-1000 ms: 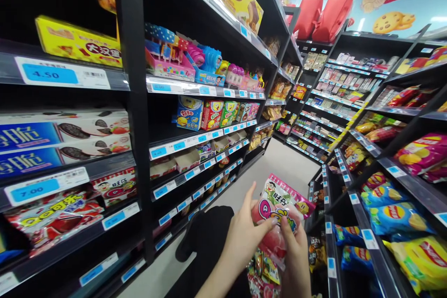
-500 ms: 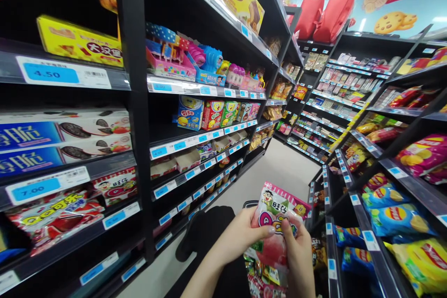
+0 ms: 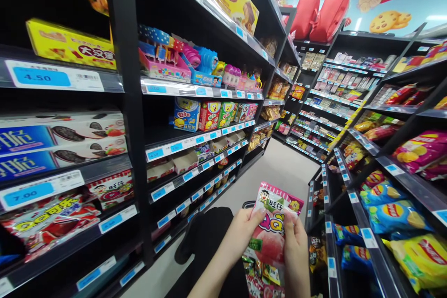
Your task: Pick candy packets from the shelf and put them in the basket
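A pink and white bag of gummy candy [image 3: 270, 242] with a cartoon face and large "QQ" lettering is held upright between both hands. My left hand [image 3: 244, 226] pinches its left side, thumb on the front. On the right edge, my right hand [image 3: 295, 237] grips it the same way, thumb on the front beside the lettering. Directly below are several colourful snack packets [image 3: 263, 277], partly covered by the bag and my forearms. A dark rim [image 3: 248, 204] shows just behind my left hand.
Tall shelves with boxed sweets [image 3: 186, 114] and price tags line the left. Bags of chips [image 3: 398, 216] fill the right shelves. Between them the grey floor [image 3: 279, 163] runs to a back shelf [image 3: 335, 84]. My dark-clothed leg [image 3: 209, 237] is below.
The bag has straightened and smoothed out, so its lettering shows more fully. My thumbs have moved apart towards its sides. The view has shifted slightly.
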The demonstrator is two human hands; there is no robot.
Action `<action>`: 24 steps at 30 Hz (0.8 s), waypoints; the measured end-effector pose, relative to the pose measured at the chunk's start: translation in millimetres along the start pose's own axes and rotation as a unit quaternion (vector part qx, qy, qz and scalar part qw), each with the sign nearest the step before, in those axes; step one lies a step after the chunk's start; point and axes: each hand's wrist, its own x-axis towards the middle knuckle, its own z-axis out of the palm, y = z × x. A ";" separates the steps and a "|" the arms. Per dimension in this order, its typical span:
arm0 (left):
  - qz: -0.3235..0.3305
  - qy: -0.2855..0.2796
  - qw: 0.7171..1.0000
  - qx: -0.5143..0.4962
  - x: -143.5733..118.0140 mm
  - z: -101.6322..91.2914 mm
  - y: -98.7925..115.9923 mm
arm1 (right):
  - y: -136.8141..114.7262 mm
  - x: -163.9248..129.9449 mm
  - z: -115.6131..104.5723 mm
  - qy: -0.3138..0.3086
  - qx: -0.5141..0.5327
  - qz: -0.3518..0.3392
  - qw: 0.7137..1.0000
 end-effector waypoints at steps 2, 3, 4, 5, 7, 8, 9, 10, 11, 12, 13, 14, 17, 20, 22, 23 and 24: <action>0.016 0.007 0.999 0.038 1.4 -0.4 -0.1 | 0.9 2.2 -0.4 0.011 -0.020 -0.013 1.000; 0.025 0.011 0.998 0.060 1.7 -0.1 0.3 | 1.0 3.2 -0.7 0.016 -0.035 -0.024 0.999; 0.034 0.017 0.996 0.082 1.7 0.7 0.7 | 0.6 3.9 -1.3 0.017 -0.052 -0.038 0.998; 0.041 0.027 0.993 0.104 1.4 1.9 1.0 | -0.5 4.3 -2.6 0.015 -0.069 -0.052 0.996; 0.048 0.050 0.986 0.149 1.0 5.4 0.6 | -5.1 5.0 -8.8 0.000 -0.097 -0.074 0.992; 0.050 0.059 0.982 0.171 1.2 7.4 -0.5 | -8.6 5.6 -14.6 -0.006 -0.102 -0.071 0.992; 0.054 0.058 0.978 0.191 2.1 9.4 -2.6 | -12.8 6.4 -22.4 -0.014 -0.106 -0.065 0.992; 0.055 0.046 0.976 0.207 3.6 11.4 -5.7 | -17.5 7.3 -32.4 -0.020 -0.111 -0.059 0.992; 0.052 0.021 0.974 0.220 5.6 13.4 -10.0 | -22.6 8.1 -44.0 -0.019 -0.119 -0.058 0.991; 0.046 -0.017 0.971 0.234 8.1 15.5 -15.6 | -27.8 8.6 -56.9 -0.017 -0.132 -0.058 0.989; 0.037 -0.058 0.965 0.252 10.8 17.9 -22.4 | -32.7 8.5 -70.2 -0.020 -0.157 -0.055 0.986; 0.027 -0.098 0.957 0.271 13.7 20.7 -30.3 | -36.9 8.1 -83.1 -0.035 -0.191 -0.047 0.980; 0.002 -0.174 0.928 0.328 22.4 31.8 -58.2 | -40.3 6.3 -114.9 -0.123 -0.323 -0.007 0.938; -0.022 -0.211 0.902 0.376 29.2 41.9 -88.4 | -22.8 8.2 -133.9 -0.181 -0.416 0.024 0.891; -0.044 -0.233 0.878 0.417 32.2 42.7 -107.4 | 0.3 11.3 -143.1 -0.203 -0.468 0.036 0.859; -0.058 -0.241 0.863 0.440 33.3 40.7 -116.2 | 14.4 12.8 -147.5 -0.208 -0.491 0.040 0.845; -0.076 -0.245 0.847 0.465 34.3 37.5 -124.2 | 29.8 13.8 -151.9 -0.212 -0.513 0.044 0.831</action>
